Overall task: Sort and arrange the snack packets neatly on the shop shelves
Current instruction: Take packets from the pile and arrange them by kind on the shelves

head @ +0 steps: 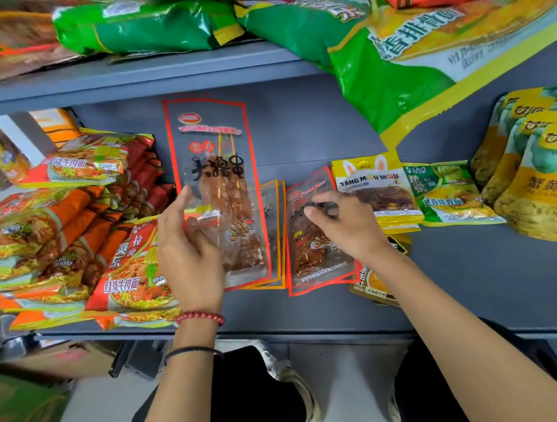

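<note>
Behind the red-edged skewer packet [216, 169] held in the left hand [188, 249], the orange-edged packets [277, 230] show only their right borders, so their count is indeterminate. Below the right hand [346, 226], a dark yellow packet [378, 286] is mostly covered by the forearm and the second skewer packet [311, 241]. Whether the right fingers pinch that packet or rest on it is indeterminate. Right of the right hand, the crab-roe snack bags [537, 195] are cut by the frame edge.

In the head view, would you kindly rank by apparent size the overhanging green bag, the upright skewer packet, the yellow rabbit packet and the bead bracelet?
1. the overhanging green bag, though it is likely nearer the camera, which flatters it
2. the upright skewer packet
3. the yellow rabbit packet
4. the bead bracelet
</note>
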